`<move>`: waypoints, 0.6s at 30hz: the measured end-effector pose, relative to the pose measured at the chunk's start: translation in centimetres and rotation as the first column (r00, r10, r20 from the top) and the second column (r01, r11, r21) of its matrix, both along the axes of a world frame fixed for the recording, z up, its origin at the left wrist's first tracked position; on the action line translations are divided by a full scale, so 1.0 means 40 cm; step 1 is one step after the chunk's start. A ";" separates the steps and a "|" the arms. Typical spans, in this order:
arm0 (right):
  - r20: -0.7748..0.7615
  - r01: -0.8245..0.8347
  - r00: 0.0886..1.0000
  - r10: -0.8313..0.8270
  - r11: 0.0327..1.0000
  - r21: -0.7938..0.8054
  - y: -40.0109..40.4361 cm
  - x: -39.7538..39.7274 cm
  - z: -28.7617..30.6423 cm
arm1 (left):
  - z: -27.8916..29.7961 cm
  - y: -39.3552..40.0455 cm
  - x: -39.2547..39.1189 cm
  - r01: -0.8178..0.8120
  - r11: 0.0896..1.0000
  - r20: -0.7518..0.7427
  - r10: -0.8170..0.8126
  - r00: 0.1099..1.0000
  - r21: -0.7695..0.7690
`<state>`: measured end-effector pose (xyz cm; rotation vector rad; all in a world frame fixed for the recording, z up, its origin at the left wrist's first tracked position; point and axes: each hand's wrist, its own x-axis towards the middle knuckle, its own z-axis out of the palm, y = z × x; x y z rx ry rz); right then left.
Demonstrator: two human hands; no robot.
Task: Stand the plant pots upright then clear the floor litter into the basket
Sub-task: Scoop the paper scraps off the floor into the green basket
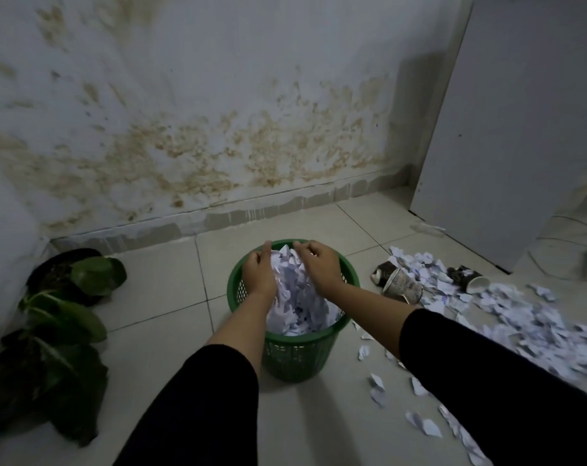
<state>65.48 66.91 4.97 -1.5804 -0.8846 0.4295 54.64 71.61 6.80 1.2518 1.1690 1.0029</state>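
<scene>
A green mesh basket (295, 359) stands on the tiled floor in the middle, heaped with torn white paper scraps (302, 314). My left hand (258, 275) and my right hand (320, 269) are over its mouth, palms facing each other. They press a bunch of scraps between them, fingers only loosely bent. More paper litter (524, 326) is spread over the floor to the right. Three dark plant pots with broad green leaves stand along the left wall: the far pot (55, 275), the middle pot (63, 317) and the near pot (39, 381).
Paper cups lie on their sides among the litter: a pale cup (403, 288) and a dark cup (473, 281). A white panel (507, 129) rises at the right, with cables (567, 238) on the floor beside it. The stained wall (218, 146) is close behind the basket.
</scene>
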 end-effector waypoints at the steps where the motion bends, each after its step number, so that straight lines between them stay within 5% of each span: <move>1: 0.003 -0.008 1.000 0.008 1.000 -0.003 -0.005 0.001 0.005 | 0.005 -0.004 0.000 -0.019 0.999 -0.014 0.019 1.000 0.027; 9: 0.037 -0.086 0.996 0.087 0.996 -0.016 -0.020 0.010 0.016 | 0.006 -0.024 0.018 -0.092 0.976 -0.108 0.116 0.987 0.199; 15: 0.190 -0.122 0.964 0.189 0.940 -0.317 -0.033 0.019 0.013 | -0.006 -0.036 0.020 -0.118 0.993 -0.359 0.119 0.926 0.024; 18: 0.085 -0.151 0.976 0.203 0.898 -0.413 -0.037 0.023 0.034 | -0.017 -0.036 0.024 -0.083 0.994 -0.376 0.053 0.925 -0.065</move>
